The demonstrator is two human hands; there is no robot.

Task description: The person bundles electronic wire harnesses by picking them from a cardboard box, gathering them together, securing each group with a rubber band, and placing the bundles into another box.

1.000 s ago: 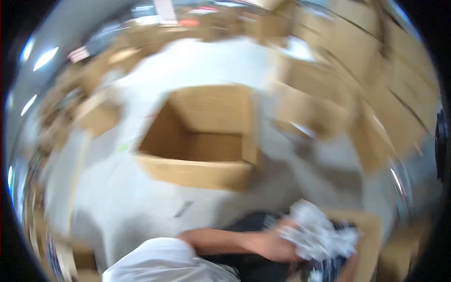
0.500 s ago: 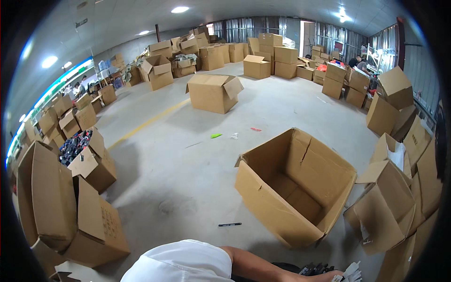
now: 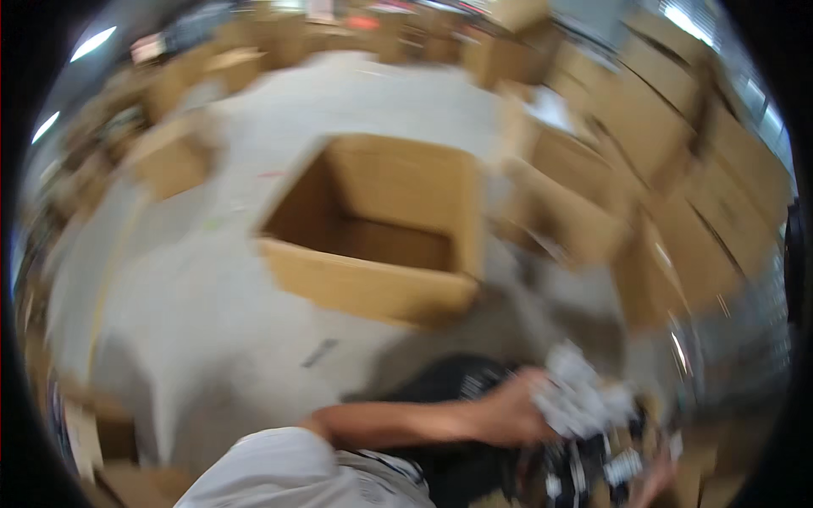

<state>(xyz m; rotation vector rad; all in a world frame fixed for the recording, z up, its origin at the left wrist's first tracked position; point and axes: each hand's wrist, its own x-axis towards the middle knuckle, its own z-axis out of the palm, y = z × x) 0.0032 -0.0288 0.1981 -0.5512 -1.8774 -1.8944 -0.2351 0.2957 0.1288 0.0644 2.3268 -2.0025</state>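
Note:
My left hand [image 3: 512, 411] reaches across to the lower right, closed around a bundle of whitish tag-like pieces [image 3: 580, 394]; motion blur hides their exact kind. Just below them lie dark, strap-like items with white labels [image 3: 584, 466], close to both hands. My right hand [image 3: 656, 483] shows only partly at the lower right edge of these items, and its fingers are smeared. In front of me stands a large open cardboard box [image 3: 373, 284], with its bare inside bottom showing.
Opened and stacked cardboard boxes [image 3: 648, 118] line the right side. Another box [image 3: 174, 157] stands farther off at the left, and box flaps [image 3: 106, 432] show at the lower left. A thin dark strip [image 3: 319, 352] lies on the grey floor.
The view has swung right and down, so the large open box now appears farther left. More of my left arm, the tagged bundle and the dark items shows, and my right hand has come into view.

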